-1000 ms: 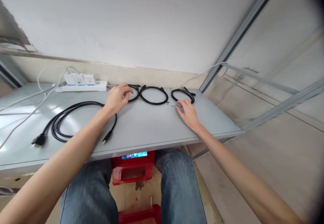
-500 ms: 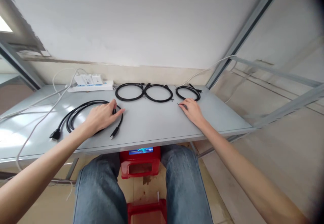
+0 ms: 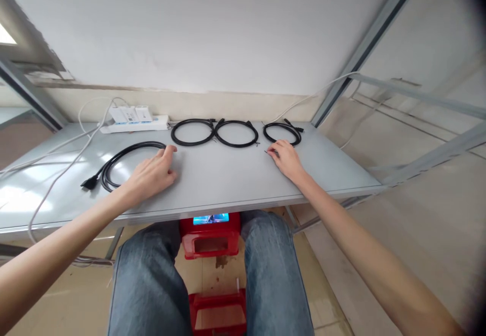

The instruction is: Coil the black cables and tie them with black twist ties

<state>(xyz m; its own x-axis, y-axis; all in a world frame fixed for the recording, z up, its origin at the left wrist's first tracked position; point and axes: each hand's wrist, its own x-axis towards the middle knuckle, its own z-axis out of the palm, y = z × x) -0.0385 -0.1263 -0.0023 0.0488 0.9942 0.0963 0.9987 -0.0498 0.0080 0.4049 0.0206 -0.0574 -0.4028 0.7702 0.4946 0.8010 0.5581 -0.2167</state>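
My left hand (image 3: 152, 174) lies on the grey table (image 3: 228, 179), its fingers curled over the right end of a long black cable (image 3: 121, 159); that end is hidden under the hand. The cable's other plug (image 3: 90, 182) points left. My right hand (image 3: 286, 161) rests flat with fingers stretched out, fingertips beside a thin black tie (image 3: 267, 151) just in front of the small coiled cable (image 3: 282, 132). Two more coiled black cables (image 3: 192, 132) (image 3: 236, 133) lie in a row at the back.
A white power strip (image 3: 134, 122) with chargers sits at the back left, and white cords (image 3: 56, 149) trail over the table's left side. A metal frame post (image 3: 341, 73) rises at the back right. A red stool (image 3: 210, 235) stands under the table between my knees.
My left hand left the back coil, came down onto the long cable and drew its right end in, so the loose plug is hidden. The right hand stayed by the small coil.
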